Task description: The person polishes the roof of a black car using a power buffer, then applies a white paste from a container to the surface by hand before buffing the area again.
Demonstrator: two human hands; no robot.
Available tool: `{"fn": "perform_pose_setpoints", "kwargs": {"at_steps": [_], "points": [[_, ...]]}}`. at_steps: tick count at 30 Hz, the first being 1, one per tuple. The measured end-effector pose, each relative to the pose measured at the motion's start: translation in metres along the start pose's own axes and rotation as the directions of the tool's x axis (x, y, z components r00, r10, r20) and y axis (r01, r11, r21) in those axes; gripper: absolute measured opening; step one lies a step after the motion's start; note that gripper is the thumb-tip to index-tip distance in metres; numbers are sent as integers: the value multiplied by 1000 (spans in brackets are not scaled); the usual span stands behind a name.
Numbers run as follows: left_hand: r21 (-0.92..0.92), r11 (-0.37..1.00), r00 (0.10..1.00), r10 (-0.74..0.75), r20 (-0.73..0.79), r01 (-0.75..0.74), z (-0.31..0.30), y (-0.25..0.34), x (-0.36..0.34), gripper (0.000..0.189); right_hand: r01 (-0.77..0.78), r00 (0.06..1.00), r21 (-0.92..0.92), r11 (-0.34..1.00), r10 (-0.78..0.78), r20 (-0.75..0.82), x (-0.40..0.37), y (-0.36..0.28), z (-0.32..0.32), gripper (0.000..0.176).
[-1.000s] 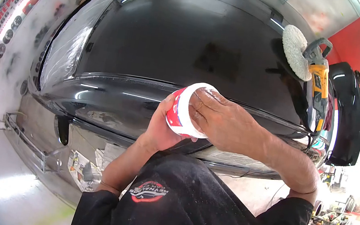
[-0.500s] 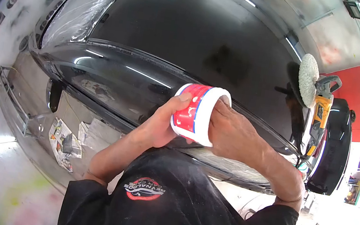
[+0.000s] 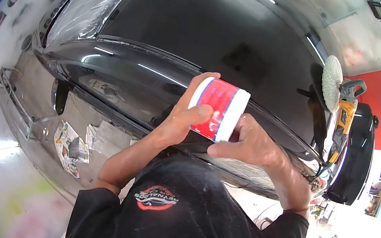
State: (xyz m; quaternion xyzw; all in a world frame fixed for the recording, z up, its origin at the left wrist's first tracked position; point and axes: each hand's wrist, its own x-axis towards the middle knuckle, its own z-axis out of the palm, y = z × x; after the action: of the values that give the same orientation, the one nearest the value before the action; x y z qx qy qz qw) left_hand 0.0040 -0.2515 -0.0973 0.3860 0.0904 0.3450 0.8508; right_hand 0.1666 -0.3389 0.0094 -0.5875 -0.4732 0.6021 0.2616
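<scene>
A white tub with a red, blue-edged label (image 3: 222, 101) is tilted on its side above the edge of a black car roof (image 3: 180, 24). My left hand (image 3: 183, 120) is wrapped round it, thumb across the label. At the tub's mouth, facing right, is my right hand (image 3: 258, 146). Its thumb stretches out below the rim, apart from the fingers, which are partly hidden by the rim. What the tub contains cannot be seen from this angle.
A yellow and grey polisher (image 3: 345, 112) with a white fluffy pad (image 3: 331, 84) rests at the roof's right end. Clear plastic sheeting (image 3: 86, 10) covers the glass at left. Newspaper (image 3: 69, 147) lies on the floor beside a metal frame (image 3: 18, 103).
My right hand has drawn back from inside the tub, its thumb now spread. The tub has turned and tipped in my left hand, showing more of its label.
</scene>
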Motion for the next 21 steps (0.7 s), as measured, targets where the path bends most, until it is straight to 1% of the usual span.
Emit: {"fn": "perform_pose_setpoints", "kwargs": {"at_steps": [2, 3, 4, 6, 7, 9, 10, 11, 13, 14, 15, 16, 17, 18, 19, 21], "points": [[-136, 991, 1000, -14, -18, 12, -4, -2, 1, 82, -59, 998, 219, 974, 61, -2, 0, -2, -3, 54], [-196, 981, 999, -21, -48, 12, -8, -5, 1, 81, 76, 997, 400, 913, -66, -39, 4, 12, -4, 55], [-244, 969, 998, -43, -49, 30, -13, -4, 0, 78, 142, 990, 496, 857, -111, -90, 4, 18, -5, 52], [-265, 964, 996, -43, -84, 19, -19, -2, -1, 72, 272, 962, 658, 703, -182, -204, 1, 27, -13, 46], [-256, 967, 994, -38, -107, 9, -22, -1, -3, 71, 300, 950, 728, 616, -260, -171, 3, 33, -20, 44], [-239, 971, 987, -31, -156, -7, -28, 2, -3, 70, 304, 953, 712, 633, -184, -243, -1, 33, -29, 45], [-262, 965, 990, -32, -136, -5, -33, 4, -3, 70, 301, 951, 708, 639, -144, -275, -2, 34, -32, 45], [-282, 959, 992, -33, -120, -2, -39, 6, -4, 69, 371, 925, 665, 649, -194, -327, 0, 37, -35, 39], [-391, 920, 993, -13, -114, -33, -41, 8, 0, 65, 469, 875, 607, 641, -243, -419, 0, 36, -54, 42], [-385, 919, 984, 13, -177, -81, -39, 15, -1, 65, 523, 840, 568, 635, -274, -468, 2, 33, -67, 44], [-357, 926, 970, 37, -239, -123, -47, 16, 0, 71, 573, 765, 404, 714, -288, -577, 7, 30, -82, 51], [-331, 929, 951, 63, -302, -167, -56, 20, 2, 77, 587, 674, 224, 778, -315, -669, 14, 26, -100, 58], [-429, 891, 966, 39, -254, -148, -65, 29, 1, 77, 565, 619, 123, 816, -321, -717, 24, 27, -122, 67], [-444, 879, 952, 35, -304, -174, -70, 37, 0, 79, 507, 601, 12, 862, -343, -722, 32, 26, -142, 70], [-442, 875, 947, 53, -317, -197, -78, 41, -2, 79, 428, 541, -104, 898, -347, -766, 51, 30, -166, 69], [-417, 876, 926, 81, -368, -242, -94, 46, -10, 79, 200, 537, -344, 917, -397, -745, 84, 30, -214, 68]]}}
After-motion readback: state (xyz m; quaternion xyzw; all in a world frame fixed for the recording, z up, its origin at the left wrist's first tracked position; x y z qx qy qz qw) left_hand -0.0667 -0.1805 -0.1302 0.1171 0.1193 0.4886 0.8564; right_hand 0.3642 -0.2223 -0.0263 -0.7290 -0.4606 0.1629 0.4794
